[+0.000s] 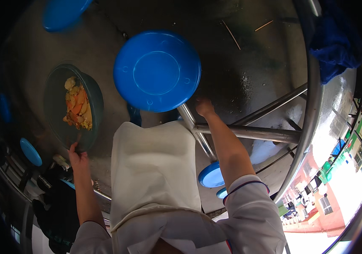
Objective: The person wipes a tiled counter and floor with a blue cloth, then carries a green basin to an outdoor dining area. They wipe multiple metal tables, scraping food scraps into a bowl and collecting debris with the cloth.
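Note:
My left hand (78, 155) grips the near rim of a dark green basin (95, 95) at the left. Orange and pale food pieces (78, 104) lie inside the basin. My right hand (204, 107) is closed at the lower right edge of a round blue stool seat (156, 71); whether it touches the seat or anything else cannot be told. Metal tubes (251, 132) of the stool frame run below my right forearm. A white apron (155, 165) covers my front.
Another blue seat (65, 14) is at the upper left, and smaller ones (31, 151) stand lower down. A metal table edge (314, 95) curves along the right, with a blue cloth (336, 47) on it. Two thin sticks (231, 35) lie on the wet floor. Dark clothing (57, 203) shows at lower left.

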The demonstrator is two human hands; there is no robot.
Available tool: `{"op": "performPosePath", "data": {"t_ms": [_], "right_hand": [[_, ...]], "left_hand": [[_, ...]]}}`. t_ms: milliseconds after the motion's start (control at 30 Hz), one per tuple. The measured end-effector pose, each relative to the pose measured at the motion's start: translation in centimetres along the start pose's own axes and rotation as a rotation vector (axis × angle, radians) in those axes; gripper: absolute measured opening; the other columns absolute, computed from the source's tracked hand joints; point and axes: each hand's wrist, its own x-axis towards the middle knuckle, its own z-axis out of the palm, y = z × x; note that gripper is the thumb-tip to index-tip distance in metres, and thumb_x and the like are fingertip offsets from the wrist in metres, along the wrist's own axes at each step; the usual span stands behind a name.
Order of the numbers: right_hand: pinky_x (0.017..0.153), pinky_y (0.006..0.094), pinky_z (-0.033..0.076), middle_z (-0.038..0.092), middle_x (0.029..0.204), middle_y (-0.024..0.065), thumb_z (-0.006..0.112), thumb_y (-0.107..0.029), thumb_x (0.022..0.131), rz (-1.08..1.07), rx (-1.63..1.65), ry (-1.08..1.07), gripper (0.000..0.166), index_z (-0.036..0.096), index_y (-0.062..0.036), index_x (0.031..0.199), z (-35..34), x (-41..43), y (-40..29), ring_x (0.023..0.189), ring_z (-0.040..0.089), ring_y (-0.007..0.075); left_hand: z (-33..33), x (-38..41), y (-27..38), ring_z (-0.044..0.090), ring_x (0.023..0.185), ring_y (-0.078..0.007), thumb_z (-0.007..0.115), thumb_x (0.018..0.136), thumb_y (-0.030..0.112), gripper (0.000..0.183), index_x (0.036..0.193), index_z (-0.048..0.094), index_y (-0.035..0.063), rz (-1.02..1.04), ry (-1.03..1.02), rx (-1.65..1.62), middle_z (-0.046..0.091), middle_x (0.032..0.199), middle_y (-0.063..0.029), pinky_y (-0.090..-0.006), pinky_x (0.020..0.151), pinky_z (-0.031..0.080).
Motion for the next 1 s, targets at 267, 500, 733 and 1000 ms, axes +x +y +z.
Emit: {"op": "performPosePath", "data": {"t_ms": [267,500,733,1000], "right_hand": [[0.089,0.0411,0.045,0.041,0.131,0.0108,0.051,-0.017,0.082,-0.059,-0.432,-0.474,0.039,0.05,-0.0088,0.12,7.1,12.1,-0.9,0.112,0.046,0.0326],[0.087,0.0381,0.046,0.045,0.125,0.0106,0.053,-0.015,0.082,0.028,-0.404,-0.503,0.037,0.052,-0.0057,0.118,11.3,11.4,2.3,0.106,0.05,0.029],[0.084,0.0352,0.047,0.05,0.12,0.0105,0.056,-0.014,0.083,-0.014,0.153,-0.381,0.034,0.054,-0.0027,0.115,2.5,12.6,1.4,0.099,0.055,0.0254],[0.085,0.0339,0.044,0.055,0.111,0.0071,0.059,-0.015,0.083,-0.278,1.723,0.261,0.033,0.056,0.0015,0.111,-8.8,7.4,-0.3,0.102,0.053,0.0174]], "left_hand": [[-9.8,8.0,-4.9,0.052,0.106,-0.0273,0.05,0.072,-0.005,0.049,0.119,0.047,0.0052,0.06,0.016,-0.052,0.052,0.117,-0.0102,-0.0392,0.091,0.046],[-13.2,12.7,-6.2,0.05,0.111,-0.0291,0.047,0.069,-0.007,0.061,0.128,0.041,0.0102,0.033,0.044,-0.042,0.049,0.122,-0.0104,-0.0414,0.093,0.045],[-14.2,16.4,-7.8,0.057,0.055,-0.0126,0.054,0.072,0.003,0.018,0.089,0.056,0.0087,-0.102,0.1,-0.002,0.062,0.084,-0.0011,-0.019,0.033,0.04],[-11.2,13.5,-6.7,0.055,0.052,-0.0135,0.054,0.073,0.004,0.017,0.089,0.056,0.0089,-0.216,0.104,-0.034,0.06,0.079,-0.0014,-0.0195,0.033,0.039]]}}
